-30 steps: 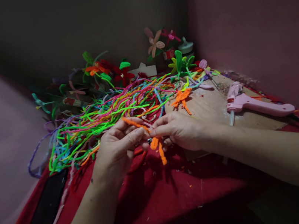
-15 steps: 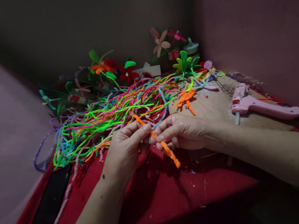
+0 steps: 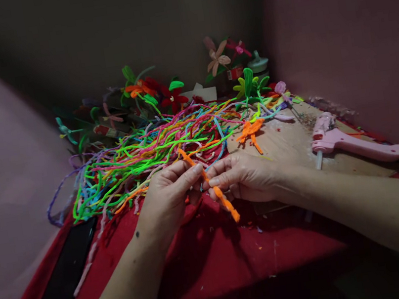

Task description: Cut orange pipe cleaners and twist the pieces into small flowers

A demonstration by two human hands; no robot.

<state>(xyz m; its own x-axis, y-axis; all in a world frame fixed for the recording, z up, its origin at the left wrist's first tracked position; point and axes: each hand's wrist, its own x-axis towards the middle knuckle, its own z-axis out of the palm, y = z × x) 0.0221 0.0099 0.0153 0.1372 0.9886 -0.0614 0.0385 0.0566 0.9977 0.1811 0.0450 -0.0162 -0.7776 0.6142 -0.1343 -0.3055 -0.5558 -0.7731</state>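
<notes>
An orange pipe cleaner (image 3: pixel 226 202), looking folded or twisted along its length, slants between my two hands above the red cloth. My left hand (image 3: pixel 175 185) pinches its upper part between thumb and fingers. Close beside it, my right hand (image 3: pixel 235 176) grips the same piece near the middle, and the lower end sticks out toward me. Behind the hands lies a loose heap of coloured pipe cleaners (image 3: pixel 140 153). An orange pipe-cleaner shape (image 3: pixel 251 130) rests on the cardboard (image 3: pixel 282 149) beyond my right hand.
A pink glue gun (image 3: pixel 359 143) lies on the board at right, its cord trailing off. At left a black phone-like slab (image 3: pixel 63 279) rests on the red cloth (image 3: pixel 218 276). Pipe-cleaner flowers (image 3: pixel 172 96) and a lidded jar (image 3: pixel 257 63) stand along the back wall.
Both hands keep their hold on the orange pipe cleaner with barely any shift of the fingers. The whole view has moved slightly, so the surroundings sit a little further right.
</notes>
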